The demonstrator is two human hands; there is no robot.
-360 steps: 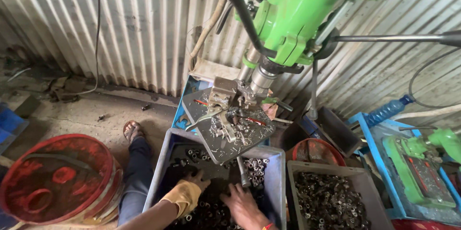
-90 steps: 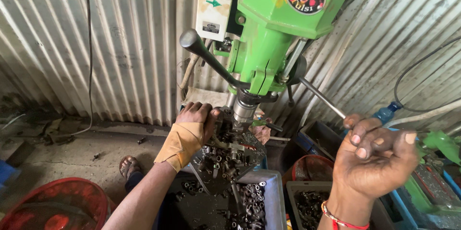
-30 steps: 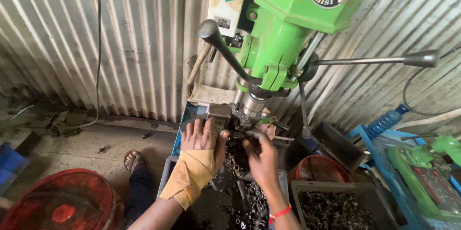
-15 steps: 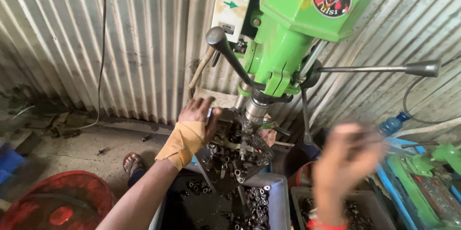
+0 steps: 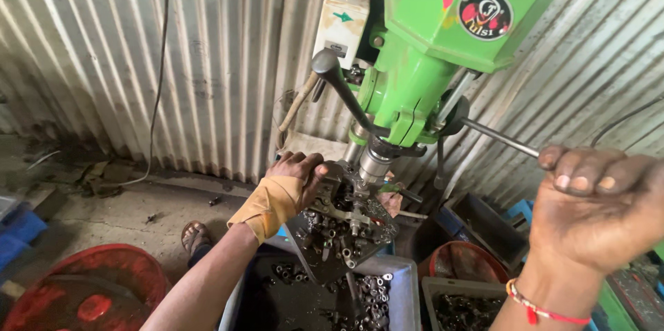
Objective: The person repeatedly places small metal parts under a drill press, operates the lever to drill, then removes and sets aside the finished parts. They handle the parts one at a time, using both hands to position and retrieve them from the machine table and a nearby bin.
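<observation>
Corrugated metal wall (image 5: 138,61), dirt floor (image 5: 117,213).

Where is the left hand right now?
Head view, centre: the left hand, wrapped in tan cloth, rests on the drill table, left of the spindle.

Left hand (image 5: 294,175) steadies workpiece (image 5: 330,192); right hand (image 5: 595,210) (fisted) grasps lever (image 5: 498,137).

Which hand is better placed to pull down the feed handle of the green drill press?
Right. The right hand grips the end of the feed handle, while the left hand is on the cluttered work table beside the spindle.
</observation>
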